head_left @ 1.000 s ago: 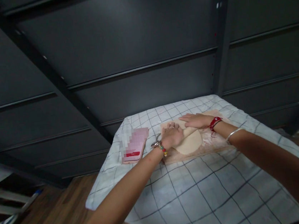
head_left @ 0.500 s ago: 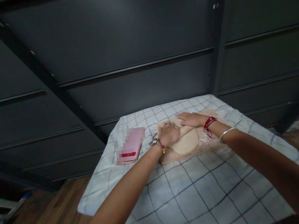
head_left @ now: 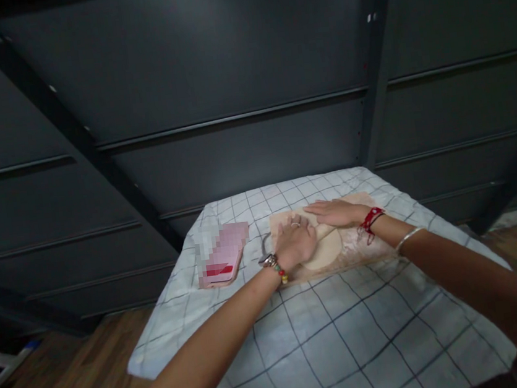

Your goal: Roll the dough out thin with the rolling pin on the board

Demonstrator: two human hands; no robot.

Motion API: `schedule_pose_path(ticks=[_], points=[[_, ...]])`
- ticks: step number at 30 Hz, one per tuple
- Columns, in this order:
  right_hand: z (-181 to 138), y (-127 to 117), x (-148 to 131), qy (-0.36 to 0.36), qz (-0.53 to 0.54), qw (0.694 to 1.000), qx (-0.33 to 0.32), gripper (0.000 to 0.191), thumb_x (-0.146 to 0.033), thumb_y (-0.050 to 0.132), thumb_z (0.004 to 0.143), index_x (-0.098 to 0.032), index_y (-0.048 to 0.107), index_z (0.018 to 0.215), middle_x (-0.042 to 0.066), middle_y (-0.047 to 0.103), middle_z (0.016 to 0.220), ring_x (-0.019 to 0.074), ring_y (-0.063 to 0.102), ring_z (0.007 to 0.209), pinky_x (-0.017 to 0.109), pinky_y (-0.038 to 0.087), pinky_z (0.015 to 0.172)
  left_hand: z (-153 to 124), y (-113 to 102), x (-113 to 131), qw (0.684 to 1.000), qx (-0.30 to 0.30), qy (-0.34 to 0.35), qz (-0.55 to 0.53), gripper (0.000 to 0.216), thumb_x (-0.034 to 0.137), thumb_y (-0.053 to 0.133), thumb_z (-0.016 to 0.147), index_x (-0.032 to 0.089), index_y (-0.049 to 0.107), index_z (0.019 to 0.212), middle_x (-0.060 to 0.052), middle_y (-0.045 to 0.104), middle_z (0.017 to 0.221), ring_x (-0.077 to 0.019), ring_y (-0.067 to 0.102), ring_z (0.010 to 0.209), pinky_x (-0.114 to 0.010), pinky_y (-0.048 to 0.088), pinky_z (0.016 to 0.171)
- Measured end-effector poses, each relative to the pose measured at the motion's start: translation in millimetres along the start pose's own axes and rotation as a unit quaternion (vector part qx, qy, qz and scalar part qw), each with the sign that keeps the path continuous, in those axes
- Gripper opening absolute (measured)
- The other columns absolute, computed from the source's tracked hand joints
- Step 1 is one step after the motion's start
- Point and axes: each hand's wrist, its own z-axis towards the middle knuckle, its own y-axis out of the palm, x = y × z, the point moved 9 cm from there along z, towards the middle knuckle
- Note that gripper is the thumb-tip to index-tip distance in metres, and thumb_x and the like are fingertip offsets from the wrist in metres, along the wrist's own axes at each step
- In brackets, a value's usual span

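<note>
A flat round of pale dough lies on a floured wooden board at the far side of the table. My left hand rests on the dough's left part with fingers stretched and slightly curled, palm down. My right hand lies flat across the dough's far edge, fingers extended leftward. Whether a rolling pin lies under the palms I cannot make out. Bead bracelets are on the left wrist; a red cord and a metal bangle are on the right.
A white checked cloth covers the small table. A pink phone lies left of the board, with a metal object between them. Dark panelled wall stands close behind. Wooden floor shows at both sides.
Both hands have drawn slightly nearer across the dough, covering more of it. The head camera has shifted a little, so the table sits lower and more leftward in view.
</note>
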Motion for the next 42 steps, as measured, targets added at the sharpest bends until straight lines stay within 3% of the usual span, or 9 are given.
schedule_pose_path(ticks=[4, 9, 14, 18, 23, 27, 33, 37, 42], points=[[1.1, -1.9, 0.5, 0.013, 0.01, 1.0, 0.007, 0.067, -0.036, 0.042, 0.084, -0.021, 0.031, 0.148, 0.0, 0.028, 0.152, 0.022, 0.022, 0.141, 0.037, 0.022, 0.116, 1.0, 1.1, -1.7, 1.0, -0.004, -0.009, 0.001, 0.049, 0.034, 0.02, 0.094, 0.012, 0.048, 0.128, -0.017, 0.041, 0.143, -0.0348, 0.027, 0.136, -0.057, 0.016, 0.109], [-1.5, -0.4, -1.9, 0.003, -0.003, 1.0, -0.007, 0.063, -0.035, 0.039, 0.087, -0.021, 0.033, 0.148, 0.001, 0.03, 0.152, 0.0233, 0.023, 0.141, 0.041, 0.02, 0.116, -3.6, 0.4, 0.5, 1.0, -0.004, -0.003, 0.002, 0.047, 0.035, 0.023, 0.094, 0.018, 0.047, 0.129, -0.011, 0.042, 0.144, -0.029, 0.026, 0.137, -0.049, 0.017, 0.113], [0.0, -2.6, -1.7, -0.001, 0.0, 1.0, 0.016, 0.067, -0.032, 0.045, 0.082, -0.02, 0.033, 0.147, 0.002, 0.032, 0.151, 0.0234, 0.028, 0.139, 0.038, 0.025, 0.115, -6.3, -1.7, 2.8, 1.0, -0.004, -0.004, 0.012, 0.048, 0.037, 0.024, 0.094, 0.014, 0.049, 0.128, -0.014, 0.043, 0.143, -0.0317, 0.027, 0.137, -0.051, 0.02, 0.111], [-1.0, 0.2, 0.8, -0.003, -0.019, 1.0, 0.022, 0.062, -0.034, 0.041, 0.085, -0.023, 0.037, 0.146, 0.0, 0.034, 0.149, 0.0257, 0.026, 0.139, 0.044, 0.025, 0.114, -8.3, -0.5, 8.1, 1.0, 0.009, 0.015, 0.018, 0.049, 0.033, 0.017, 0.095, 0.015, 0.048, 0.129, -0.012, 0.044, 0.143, -0.0272, 0.031, 0.136, -0.047, 0.022, 0.111], [0.5, 0.4, 2.5, -0.004, -0.015, 1.0, 0.027, 0.066, -0.032, 0.043, 0.084, -0.017, 0.034, 0.147, 0.004, 0.032, 0.151, 0.0236, 0.028, 0.139, 0.038, 0.027, 0.114, -10.2, 2.7, 3.5, 1.0, 0.01, -0.011, 0.01, 0.049, 0.027, 0.017, 0.094, 0.017, 0.05, 0.128, -0.011, 0.05, 0.138, -0.0239, 0.037, 0.132, -0.044, 0.023, 0.111], [-1.1, 2.2, 1.6, -0.016, -0.033, 0.999, 0.027, 0.062, -0.032, 0.04, 0.086, -0.021, 0.034, 0.147, 0.001, 0.032, 0.15, 0.0239, 0.027, 0.139, 0.042, 0.026, 0.114, -8.0, 1.0, 7.7, 1.0, 0.018, 0.009, 0.007, 0.05, 0.031, 0.018, 0.094, 0.014, 0.05, 0.129, -0.012, 0.047, 0.14, -0.0259, 0.035, 0.133, -0.046, 0.023, 0.111], [0.7, 2.3, 3.5, -0.003, -0.023, 0.999, 0.03, 0.066, -0.032, 0.044, 0.084, -0.014, 0.034, 0.147, 0.006, 0.034, 0.15, 0.0237, 0.029, 0.138, 0.037, 0.028, 0.114, -2.1, -0.6, 2.1, 1.0, 0.016, -0.015, 0.003, 0.048, 0.035, 0.025, 0.094, 0.013, 0.05, 0.129, -0.014, 0.048, 0.138, -0.0317, 0.031, 0.135, -0.05, 0.02, 0.11], [0.0, 2.0, 0.2, -0.023, -0.036, 0.998, 0.036, 0.061, -0.032, 0.04, 0.086, -0.019, 0.037, 0.146, 0.003, 0.036, 0.149, 0.0244, 0.03, 0.138, 0.04, 0.028, 0.114, -3.5, 0.7, 3.6, 1.0, 0.014, -0.008, 0.011, 0.043, 0.032, 0.026, 0.096, 0.016, 0.054, 0.125, -0.011, 0.049, 0.138, -0.0293, 0.031, 0.135, -0.048, 0.021, 0.111], [2.5, 1.7, 5.5, 0.003, -0.015, 0.999, 0.034, 0.066, -0.031, 0.045, 0.083, -0.018, 0.034, 0.147, 0.004, 0.033, 0.15, 0.0247, 0.029, 0.138, 0.039, 0.029, 0.113, -3.5, -3.7, 4.7, 1.0, 0.023, -0.009, 0.017, 0.039, 0.037, 0.047, 0.095, 0.014, 0.053, 0.125, -0.014, 0.05, 0.132, -0.0305, 0.045, 0.123, -0.053, 0.034, 0.102]])
